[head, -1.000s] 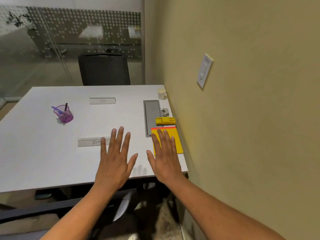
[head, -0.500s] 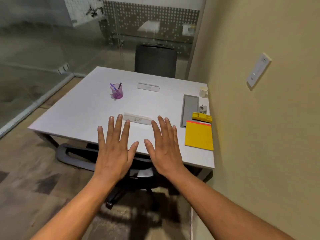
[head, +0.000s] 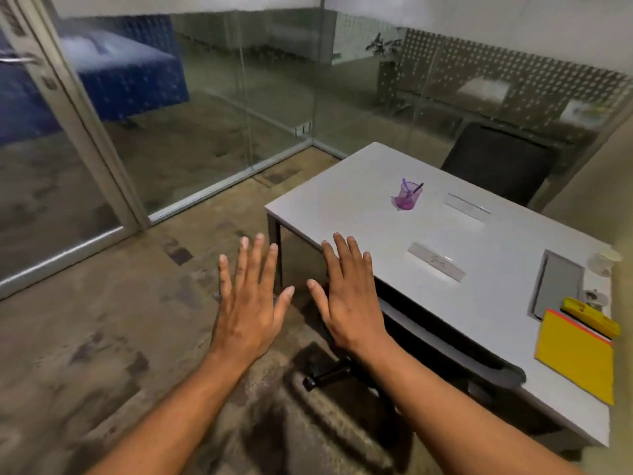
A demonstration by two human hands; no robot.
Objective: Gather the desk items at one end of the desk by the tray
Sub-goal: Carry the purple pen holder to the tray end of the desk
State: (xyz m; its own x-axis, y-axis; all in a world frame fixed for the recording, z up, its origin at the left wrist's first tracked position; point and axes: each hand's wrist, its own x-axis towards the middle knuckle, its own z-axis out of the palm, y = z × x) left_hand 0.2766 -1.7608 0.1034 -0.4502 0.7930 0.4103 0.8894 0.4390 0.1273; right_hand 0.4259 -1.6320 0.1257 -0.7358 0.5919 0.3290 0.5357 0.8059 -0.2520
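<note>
A white desk (head: 359, 186) fills the right half of the view. On it stand a purple pen cup (head: 407, 199) with pens, two clear nameplates (head: 436, 261) (head: 466, 204), a grey tray (head: 559, 285), a yellow stapler-like item (head: 591, 316), a yellow notepad (head: 575, 354) and a white paper cup (head: 603, 262). My left hand (head: 248, 299) hovers flat over the floor, left of the desk. My right hand (head: 347, 296) is spread over the desk's near left corner. Both hold nothing.
A black office chair (head: 500, 162) stands behind the desk; another chair's base (head: 329, 371) shows under the near edge. Glass walls and a glass door (head: 51, 149) enclose the room on the left. A beige wall runs along the desk's right side.
The view has swung left and back from the desk. Both open hands, earlier over the desk's near edge, now sit by its left corner, the left one over the floor.
</note>
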